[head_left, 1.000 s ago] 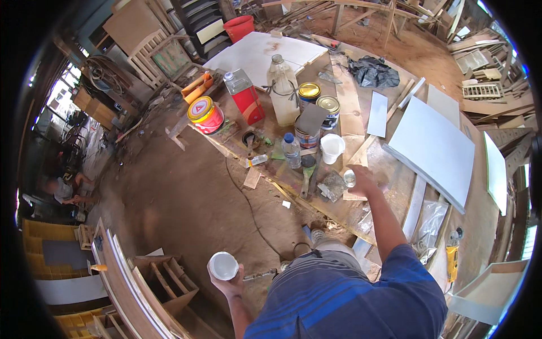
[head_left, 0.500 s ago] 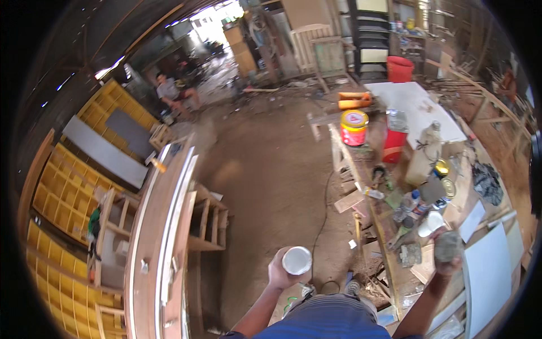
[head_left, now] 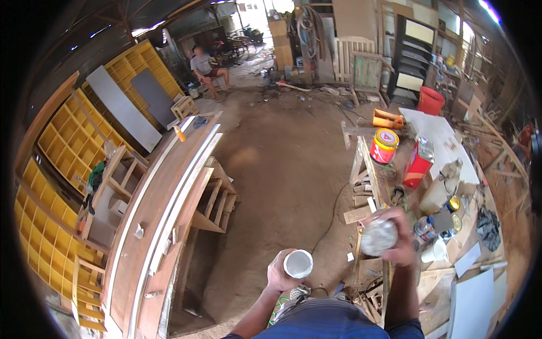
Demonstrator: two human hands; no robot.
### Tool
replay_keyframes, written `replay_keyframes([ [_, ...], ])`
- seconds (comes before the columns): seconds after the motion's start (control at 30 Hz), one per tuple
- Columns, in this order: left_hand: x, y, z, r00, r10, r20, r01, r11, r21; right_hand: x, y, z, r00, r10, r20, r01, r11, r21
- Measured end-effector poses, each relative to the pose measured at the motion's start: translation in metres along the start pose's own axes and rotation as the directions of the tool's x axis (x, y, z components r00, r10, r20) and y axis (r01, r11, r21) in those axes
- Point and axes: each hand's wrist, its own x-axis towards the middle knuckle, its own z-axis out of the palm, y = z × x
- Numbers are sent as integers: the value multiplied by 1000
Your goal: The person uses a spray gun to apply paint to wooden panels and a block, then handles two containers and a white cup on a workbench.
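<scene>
My left hand [head_left: 279, 273] is closed around a white cup [head_left: 298, 264], held upright with its open mouth facing up; the inside looks whitish. Over the near edge of the workbench on the right, my right hand [head_left: 400, 237] grips a round, mottled grey-white thing [head_left: 379, 237]. Motion smears it, so I cannot tell its kind. Beyond that hand on the bench are a second white cup [head_left: 433, 251], a plastic bottle [head_left: 423, 227] and small tins with yellow [head_left: 453, 203].
A red and yellow tub [head_left: 384, 146], a red can [head_left: 418, 164] and a large cloudy jug [head_left: 440, 189] stand on the right bench. On the left, a long wooden bench [head_left: 152, 209] carries white-edged strips. Yellow compartment shelves [head_left: 68, 135] lean behind it. Far off, a person [head_left: 206, 70] sits.
My right hand has swung left from over the bench, bringing the round grey thing nearer to the cup. My left hand still holds its cup. The view has turned slightly left.
</scene>
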Motion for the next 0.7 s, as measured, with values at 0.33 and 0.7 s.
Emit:
replay_keyframes([
  [0.33,-11,-11,-25,996,7,-91,-9,1000,-19,-21,125,124,877,466,114,-467,775,427],
  [0.7,-11,-37,-27,997,-16,-80,9,996,-90,5,92,170,893,69,444,194,832,-520],
])
